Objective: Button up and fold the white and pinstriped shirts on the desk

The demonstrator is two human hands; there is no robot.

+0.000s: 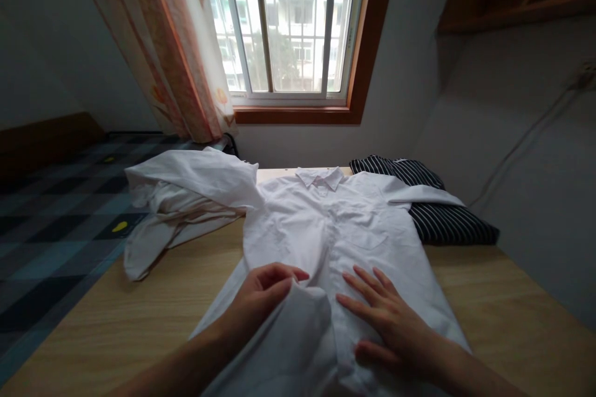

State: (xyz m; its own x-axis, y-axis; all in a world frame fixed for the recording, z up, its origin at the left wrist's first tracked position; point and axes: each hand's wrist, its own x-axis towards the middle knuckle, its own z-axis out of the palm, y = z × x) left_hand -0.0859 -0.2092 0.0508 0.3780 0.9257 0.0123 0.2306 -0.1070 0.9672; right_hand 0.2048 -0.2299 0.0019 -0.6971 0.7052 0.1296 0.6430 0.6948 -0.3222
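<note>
A white collared shirt [367,242] lies spread front side up, its collar toward the window and its hem toward me. My left hand [274,282] pinches a fold of the shirt's front, left of the button placket, and lifts the cloth a little. On the other side of the placket, my right hand [384,316] rests on the shirt with its fingers spread, holding nothing. The shirt's right sleeve lies over a black-and-white striped cloth item. Its left sleeve meets a heap of white cloth, and I cannot tell where one ends.
Under the shirt is a light wooden table [507,316]. The crumpled white cloth heap [186,192] sits at its left, the striped cloth item [456,223] at its back right. A checked bed [60,223] adjoins the left side. Behind are a curtain [181,56] and a window [298,31].
</note>
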